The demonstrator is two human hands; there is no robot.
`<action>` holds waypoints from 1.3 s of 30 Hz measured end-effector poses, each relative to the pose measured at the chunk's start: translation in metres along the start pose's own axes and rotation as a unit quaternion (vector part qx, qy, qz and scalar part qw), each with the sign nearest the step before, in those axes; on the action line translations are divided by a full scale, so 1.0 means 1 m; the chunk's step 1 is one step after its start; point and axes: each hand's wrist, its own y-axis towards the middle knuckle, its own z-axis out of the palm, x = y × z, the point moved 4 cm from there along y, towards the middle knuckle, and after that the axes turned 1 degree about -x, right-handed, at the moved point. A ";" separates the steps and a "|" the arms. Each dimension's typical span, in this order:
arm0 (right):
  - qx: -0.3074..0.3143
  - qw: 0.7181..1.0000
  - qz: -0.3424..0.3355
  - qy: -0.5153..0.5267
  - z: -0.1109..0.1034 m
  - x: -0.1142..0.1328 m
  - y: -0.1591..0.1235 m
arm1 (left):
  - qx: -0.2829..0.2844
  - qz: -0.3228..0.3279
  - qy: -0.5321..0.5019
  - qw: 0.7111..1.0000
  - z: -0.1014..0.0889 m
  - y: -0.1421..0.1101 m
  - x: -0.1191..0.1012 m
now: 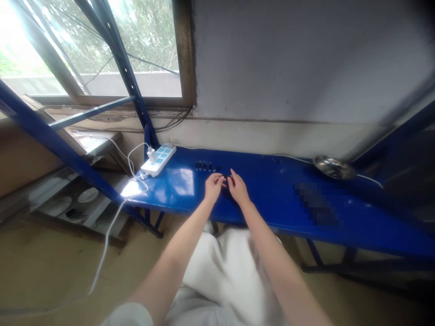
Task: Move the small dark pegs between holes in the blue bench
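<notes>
Above the blue table (272, 194), my left hand (213, 186) and my right hand (239, 188) meet close together with bent fingers. Between the fingertips sits a small dark piece (225, 178), mostly covered and too small to name; both hands pinch it. Just beyond my left hand, several small black pieces with light ends (203, 165) stand in a short row. Another small dark piece (217, 168) lies at a slant to the right of that row, close to my fingers.
On the left end is a white power strip (159, 159) with a plugged-in charger (151, 155) and trailing white cable (108, 240). A shiny metal bowl (335, 167) and a blurred-out dark item (316, 203) lie to the right. Blue posts (125, 68) rise at the left.
</notes>
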 end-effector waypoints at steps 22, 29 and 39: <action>0.018 0.997 0.080 -0.010 0.014 -0.014 0.052 | -0.062 -0.009 0.018 0.998 -0.005 -0.005 -0.008; 0.046 0.986 0.121 -0.107 0.039 -0.019 0.059 | -0.069 -0.029 0.005 0.997 -0.006 -0.004 -0.006; 0.094 0.974 0.150 -0.144 0.041 -0.017 0.062 | -0.074 -0.034 -0.005 0.997 -0.007 -0.004 -0.005</action>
